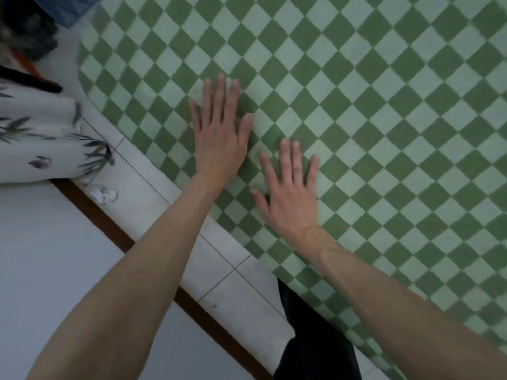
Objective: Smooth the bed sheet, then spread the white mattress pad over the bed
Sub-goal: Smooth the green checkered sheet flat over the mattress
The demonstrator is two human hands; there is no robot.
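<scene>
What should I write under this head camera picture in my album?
Both hands, left and right, flat on green checkered bed sheet.

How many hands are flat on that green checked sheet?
2. The left hand lies flat farther up the green checked sheet; the right hand lies flat beside it, nearer the bed's edge.

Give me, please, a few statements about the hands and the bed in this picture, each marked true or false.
1. Both hands lie flat on the checked sheet. True.
2. The left hand grips a fold of the sheet. False: its fingers are straight and flat on the cloth.
3. The right hand lies nearer the person than the left. True.
4. The sheet is blue and white. False: it is green in two shades.
5. A crumpled scrap of paper lies on the floor tiles. True.
</scene>
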